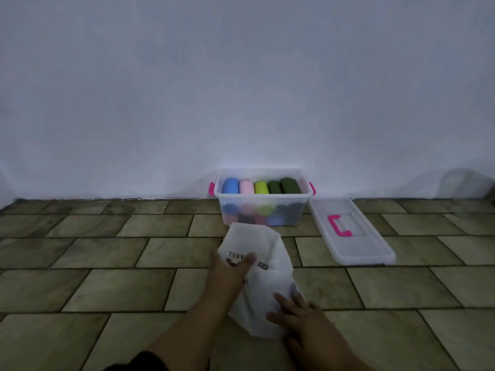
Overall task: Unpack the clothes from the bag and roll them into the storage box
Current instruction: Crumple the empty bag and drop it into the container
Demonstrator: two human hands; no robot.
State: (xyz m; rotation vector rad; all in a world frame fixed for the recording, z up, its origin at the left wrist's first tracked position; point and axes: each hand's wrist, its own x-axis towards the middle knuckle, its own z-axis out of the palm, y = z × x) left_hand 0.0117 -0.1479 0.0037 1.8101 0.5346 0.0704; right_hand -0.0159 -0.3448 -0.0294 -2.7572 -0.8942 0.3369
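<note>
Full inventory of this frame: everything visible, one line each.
storage box: 1, clear with pink latches, open, on the floor against the wall
rolled clothes: 5 in the top row (blue, pink, yellow-green, two dark green); more below, blurred through the box wall, count unclear
lid: 1, clear with pink handle, flat on the floor right of the box
bag: 1, white with dark print, in front of the box
floor: olive-brown tiles
wall: pale, plain
left hand: 1, grips the bag's middle, thumb on the print
right hand: 1, lies on the bag's near end; grip unclear
</note>
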